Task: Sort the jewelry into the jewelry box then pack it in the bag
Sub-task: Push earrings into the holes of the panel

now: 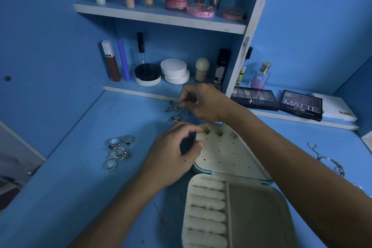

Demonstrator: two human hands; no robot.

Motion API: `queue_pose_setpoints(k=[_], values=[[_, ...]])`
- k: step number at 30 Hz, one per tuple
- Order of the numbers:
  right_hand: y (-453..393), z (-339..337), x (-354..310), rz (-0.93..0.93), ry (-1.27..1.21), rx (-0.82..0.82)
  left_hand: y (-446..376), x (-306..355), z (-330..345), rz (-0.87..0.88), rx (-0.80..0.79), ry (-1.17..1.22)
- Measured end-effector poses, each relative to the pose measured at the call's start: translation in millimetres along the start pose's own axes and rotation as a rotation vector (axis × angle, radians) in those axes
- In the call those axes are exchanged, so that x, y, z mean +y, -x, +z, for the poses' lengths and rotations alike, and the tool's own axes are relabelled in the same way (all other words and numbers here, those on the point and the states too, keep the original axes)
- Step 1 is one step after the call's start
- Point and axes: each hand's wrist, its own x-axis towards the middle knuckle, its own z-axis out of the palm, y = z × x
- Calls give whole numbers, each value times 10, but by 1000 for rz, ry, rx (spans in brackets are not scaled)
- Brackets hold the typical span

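Observation:
An open cream jewelry box (259,215) lies on the blue desk, its lid panel (227,157) raised and dotted with holes. Two green stud earrings (219,133) and one silver earring (234,135) sit in the panel's top row. My left hand (175,153) grips the panel's left edge, thumb on its face. My right hand (203,102) reaches beyond the box and pinches a small piece from the loose earring pile (174,113). A cluster of silver rings (119,151) lies to the left.
Silver chains (330,162) lie at the desk's right edge. Eyeshadow palettes (302,104) rest on a low ledge behind. Shelves above hold cosmetic jars (174,70), tubes and a perfume bottle (260,75). No bag is in view.

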Motion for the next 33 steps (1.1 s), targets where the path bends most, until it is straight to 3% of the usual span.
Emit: queue_pose_setpoints(k=[20, 33], values=[[152, -180, -55, 9, 63, 55, 10, -6, -13, 0, 7, 19], [906, -538, -82, 145, -100, 258, 16, 47, -23, 8, 47, 4]])
